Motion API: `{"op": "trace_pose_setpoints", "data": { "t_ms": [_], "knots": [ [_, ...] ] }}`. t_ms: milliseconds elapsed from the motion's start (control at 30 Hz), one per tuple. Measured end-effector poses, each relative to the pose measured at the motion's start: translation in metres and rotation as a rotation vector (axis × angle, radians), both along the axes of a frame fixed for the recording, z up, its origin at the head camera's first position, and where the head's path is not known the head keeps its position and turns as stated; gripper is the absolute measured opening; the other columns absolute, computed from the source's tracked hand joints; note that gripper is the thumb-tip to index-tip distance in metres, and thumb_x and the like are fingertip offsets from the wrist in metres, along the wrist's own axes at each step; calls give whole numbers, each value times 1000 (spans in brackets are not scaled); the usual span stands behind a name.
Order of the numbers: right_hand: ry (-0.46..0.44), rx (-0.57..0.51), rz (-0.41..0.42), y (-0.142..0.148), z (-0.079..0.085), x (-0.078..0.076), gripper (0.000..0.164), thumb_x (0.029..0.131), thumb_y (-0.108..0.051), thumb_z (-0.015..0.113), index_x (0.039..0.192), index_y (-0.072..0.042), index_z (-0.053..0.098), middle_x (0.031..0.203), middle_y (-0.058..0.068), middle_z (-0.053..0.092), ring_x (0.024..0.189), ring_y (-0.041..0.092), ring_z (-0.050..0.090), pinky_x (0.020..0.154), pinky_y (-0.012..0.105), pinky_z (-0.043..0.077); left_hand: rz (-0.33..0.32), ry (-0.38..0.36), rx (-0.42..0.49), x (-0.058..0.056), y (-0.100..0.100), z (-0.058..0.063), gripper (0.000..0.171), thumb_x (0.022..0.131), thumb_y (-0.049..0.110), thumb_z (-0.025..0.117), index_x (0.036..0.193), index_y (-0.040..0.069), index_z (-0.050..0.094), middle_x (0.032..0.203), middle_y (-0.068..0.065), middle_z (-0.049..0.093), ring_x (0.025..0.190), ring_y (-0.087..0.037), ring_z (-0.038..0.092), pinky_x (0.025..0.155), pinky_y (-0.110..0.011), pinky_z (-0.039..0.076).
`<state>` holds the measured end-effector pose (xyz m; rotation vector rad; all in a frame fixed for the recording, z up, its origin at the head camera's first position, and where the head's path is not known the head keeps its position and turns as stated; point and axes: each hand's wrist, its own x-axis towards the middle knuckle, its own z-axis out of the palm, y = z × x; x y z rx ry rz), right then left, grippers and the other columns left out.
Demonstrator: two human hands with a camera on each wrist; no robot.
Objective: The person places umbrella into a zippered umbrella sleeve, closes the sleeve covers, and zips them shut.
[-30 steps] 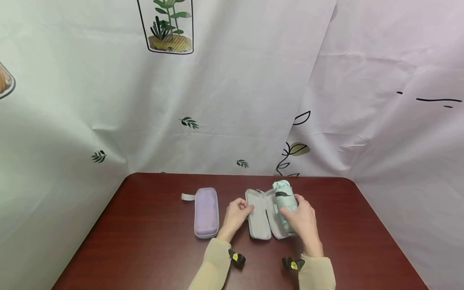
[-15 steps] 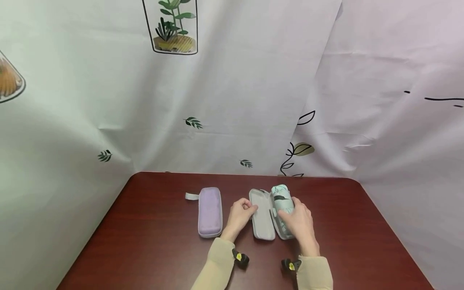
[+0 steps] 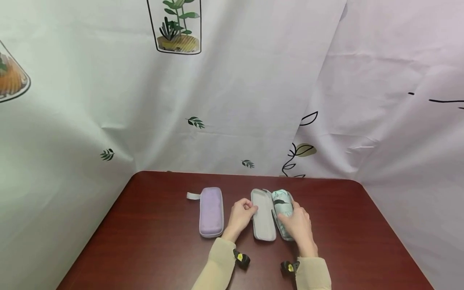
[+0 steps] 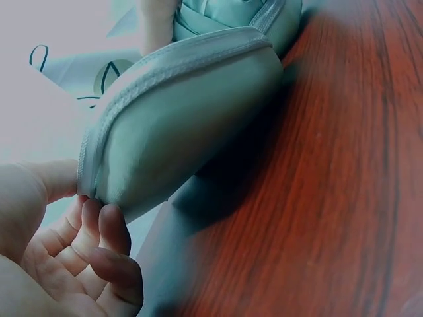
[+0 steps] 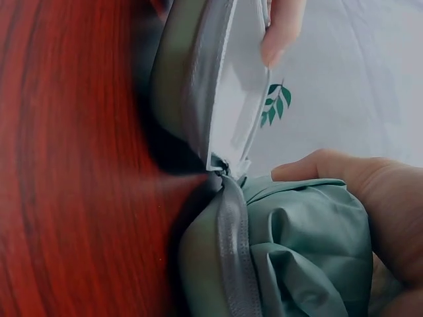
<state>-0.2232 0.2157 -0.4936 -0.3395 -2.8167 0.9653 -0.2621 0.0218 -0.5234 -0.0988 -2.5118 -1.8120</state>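
A zip case lies unfolded on the table, its pale grey left half (image 3: 263,217) facing up. In the right half sits a compact folded umbrella (image 3: 282,203), mint green with a dark print. My left hand (image 3: 239,215) pinches the outer rim of the left half between thumb and fingers; the left wrist view shows this hand (image 4: 73,257) at the case edge (image 4: 178,125). My right hand (image 3: 300,225) grips the umbrella from the right. Gathered umbrella fabric (image 5: 304,244) lies inside the zip rim in the right wrist view, with the thumb on top; the other fingers are mostly hidden.
A closed lilac zip case (image 3: 211,213) with a pale loop strap (image 3: 193,196) lies left of my left hand. The dark red-brown table (image 3: 152,241) ends at its back edge, before a white printed curtain (image 3: 232,88).
My right hand has lowered the umbrella into the right half of the case, where it now lies in line with it. The left hand keeps its pinch on the left half.
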Motion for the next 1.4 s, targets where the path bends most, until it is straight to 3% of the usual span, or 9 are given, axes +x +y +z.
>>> {"op": "trace_pose_setpoints", "data": {
  "t_ms": [267,733,1000,1167,1400],
  "knots": [
    [-28,-14,4,1,2,-1,76,80,-25,71,141,8,41,115,32,56,89,39,56,74,52,46,11,7,-1,-1,-1,1,16,83,19,73,77,11,60,65,6,49,59,-9,47,57,-27,40],
    [-50,-3,53,4,-4,-2,74,84,-24,67,140,13,37,124,35,49,101,42,53,83,54,44,11,10,11,-2,-4,2,16,83,20,73,78,11,61,63,6,50,57,-9,49,56,-27,42],
    [-46,-5,145,14,-4,0,82,84,-34,72,145,7,36,123,31,53,98,37,54,82,51,44,6,5,27,1,-2,3,16,83,20,72,77,11,61,64,6,50,57,-9,47,56,-26,41],
    [-85,-1,223,24,4,4,90,83,-40,74,147,7,33,128,34,50,106,40,54,87,54,43,3,17,22,2,1,2,17,83,20,73,77,11,60,64,6,49,58,-9,46,57,-27,40],
    [-101,12,331,33,18,13,87,78,-33,80,141,12,39,133,32,50,119,43,51,95,55,41,0,16,21,3,3,2,17,84,18,73,77,10,59,64,6,48,58,-8,45,57,-26,40]
  ]
}}
